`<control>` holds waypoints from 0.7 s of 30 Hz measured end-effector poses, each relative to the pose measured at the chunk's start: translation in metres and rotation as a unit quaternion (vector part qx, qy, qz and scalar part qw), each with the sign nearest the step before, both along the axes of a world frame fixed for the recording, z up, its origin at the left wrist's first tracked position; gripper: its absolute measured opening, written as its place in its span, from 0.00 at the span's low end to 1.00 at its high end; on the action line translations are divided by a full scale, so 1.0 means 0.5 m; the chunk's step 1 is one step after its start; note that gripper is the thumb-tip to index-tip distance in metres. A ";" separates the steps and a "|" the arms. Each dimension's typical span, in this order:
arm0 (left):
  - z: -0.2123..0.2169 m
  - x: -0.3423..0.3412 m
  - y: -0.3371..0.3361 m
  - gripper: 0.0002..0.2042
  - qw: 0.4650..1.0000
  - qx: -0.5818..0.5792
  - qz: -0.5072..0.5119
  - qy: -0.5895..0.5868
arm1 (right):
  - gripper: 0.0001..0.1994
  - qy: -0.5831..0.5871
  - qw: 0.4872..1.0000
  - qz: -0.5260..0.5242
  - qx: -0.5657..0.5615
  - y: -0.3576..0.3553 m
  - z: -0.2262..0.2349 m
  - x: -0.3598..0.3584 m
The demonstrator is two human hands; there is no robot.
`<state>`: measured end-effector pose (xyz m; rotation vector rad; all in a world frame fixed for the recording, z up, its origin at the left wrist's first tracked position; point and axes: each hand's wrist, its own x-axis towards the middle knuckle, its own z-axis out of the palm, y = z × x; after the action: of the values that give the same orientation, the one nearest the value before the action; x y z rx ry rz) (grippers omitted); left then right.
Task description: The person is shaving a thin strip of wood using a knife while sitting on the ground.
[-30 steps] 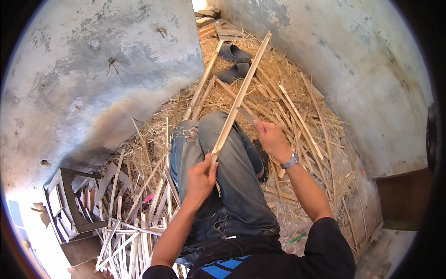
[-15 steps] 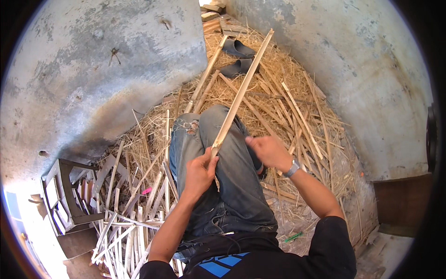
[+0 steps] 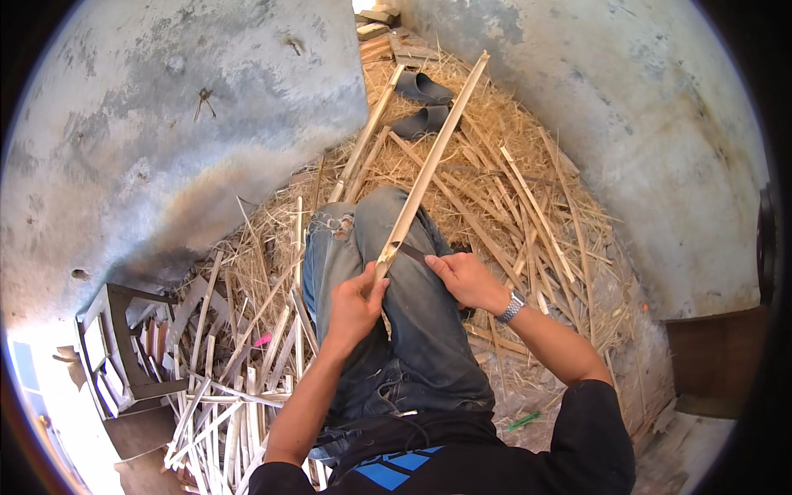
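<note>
Over the jeans: long pale strip, slanting away.
Long axis runs from left hand, closed on its near end, up and rightward past dark slippers; right hand, just right of strip, grips a knife, blade at strip's edge near left hand.

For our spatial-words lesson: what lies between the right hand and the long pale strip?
In the head view, a dark blade reaches from the right hand to the strip.
</note>
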<state>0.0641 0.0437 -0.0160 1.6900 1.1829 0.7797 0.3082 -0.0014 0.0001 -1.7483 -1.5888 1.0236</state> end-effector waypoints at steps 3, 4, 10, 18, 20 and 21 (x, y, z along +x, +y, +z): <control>-0.028 -0.012 0.008 0.19 1.000 -0.024 -0.012 -0.005 | 0.33 0.014 0.999 0.020 -0.038 0.000 -0.010 0.005; -0.025 -0.014 0.015 0.20 0.998 -0.052 -0.028 -0.007 | 0.34 0.021 0.998 0.034 -0.048 0.002 -0.014 0.012; -0.045 -0.030 0.028 0.22 0.995 -0.064 -0.053 -0.049 | 0.32 0.138 0.984 0.043 -0.107 0.019 -0.032 0.039; 0.012 -0.014 0.003 0.23 0.999 -0.014 -0.030 0.029 | 0.29 0.176 0.974 -0.142 0.016 0.014 -0.031 0.011; 0.018 -0.013 0.002 0.23 0.999 0.000 -0.036 0.021 | 0.27 0.142 0.975 -0.157 0.071 0.028 -0.016 -0.001; 0.017 -0.014 0.000 0.24 0.999 0.006 -0.036 0.030 | 0.26 0.122 0.980 -0.135 0.085 0.034 -0.001 -0.020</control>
<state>0.0568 0.0437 -0.0077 1.7668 1.1534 0.6963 0.2981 0.0156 -0.0002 -1.6016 -1.2125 0.9025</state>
